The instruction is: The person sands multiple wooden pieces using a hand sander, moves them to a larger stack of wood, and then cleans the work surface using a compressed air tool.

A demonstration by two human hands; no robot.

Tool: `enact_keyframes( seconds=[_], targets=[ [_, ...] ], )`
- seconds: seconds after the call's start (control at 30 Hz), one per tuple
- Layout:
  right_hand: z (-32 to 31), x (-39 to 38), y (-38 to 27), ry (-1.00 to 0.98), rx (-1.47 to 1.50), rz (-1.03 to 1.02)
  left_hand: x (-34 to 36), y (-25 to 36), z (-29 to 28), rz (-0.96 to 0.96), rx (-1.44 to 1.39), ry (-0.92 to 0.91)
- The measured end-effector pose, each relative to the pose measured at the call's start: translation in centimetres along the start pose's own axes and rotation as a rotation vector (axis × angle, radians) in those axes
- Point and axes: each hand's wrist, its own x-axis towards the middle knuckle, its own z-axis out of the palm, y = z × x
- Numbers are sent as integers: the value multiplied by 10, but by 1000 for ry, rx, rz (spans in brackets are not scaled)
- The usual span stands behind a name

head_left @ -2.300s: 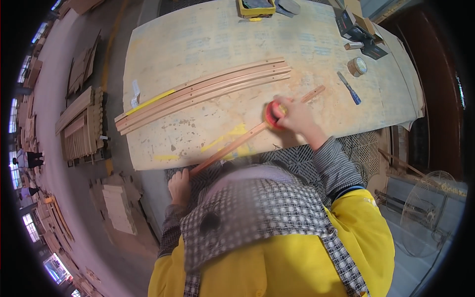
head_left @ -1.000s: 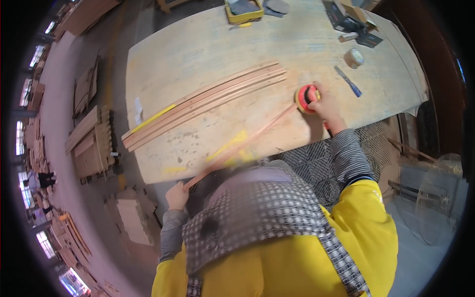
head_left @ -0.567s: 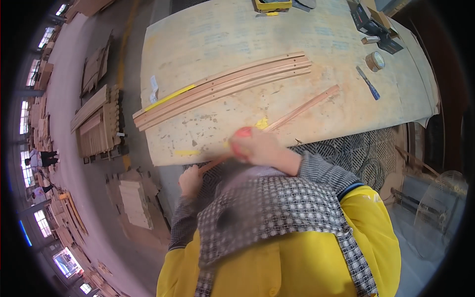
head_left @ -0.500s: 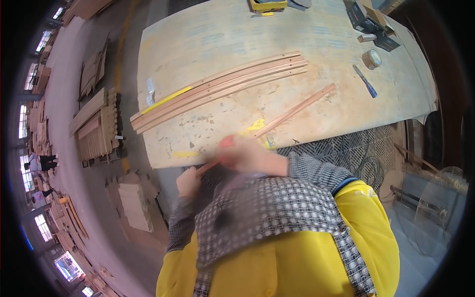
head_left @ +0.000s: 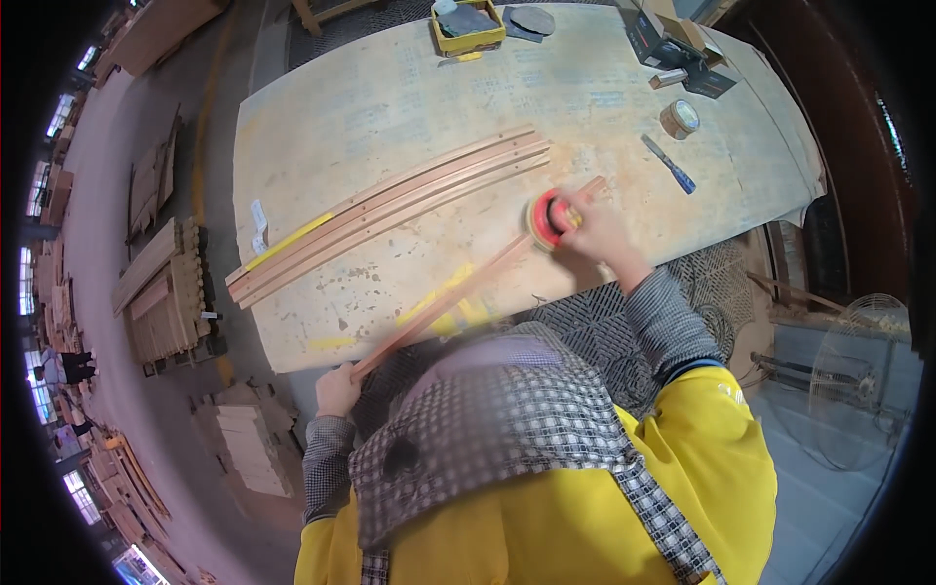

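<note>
Pale worktop point(head_left: 351, 107) fills most of the ground before me. On it, a row of long wooden strips point(head_left: 390, 208), slanting up to the right. Nearer me, 1 separate strip point(head_left: 468, 288), its lower left end reaching past the worktop edge. Far side: dark box point(head_left: 647, 41), then yellow tray point(head_left: 470, 42). My left grip point(head_left: 337, 390) closed around that strip's near end. My right grip point(head_left: 593, 232), blurred, closed on a round red-and-yellow tool point(head_left: 546, 220) set over the strip's upper part. Smallest: blue-handled blade point(head_left: 669, 164), tape roll point(head_left: 680, 119).
</note>
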Motion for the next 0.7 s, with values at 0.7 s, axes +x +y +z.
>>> enact_keyframes(
  seconds=[0.7],
  targets=[
    [72,-49,-156,-378,162,-451,1,3,36,-33,35,385]
  ],
)
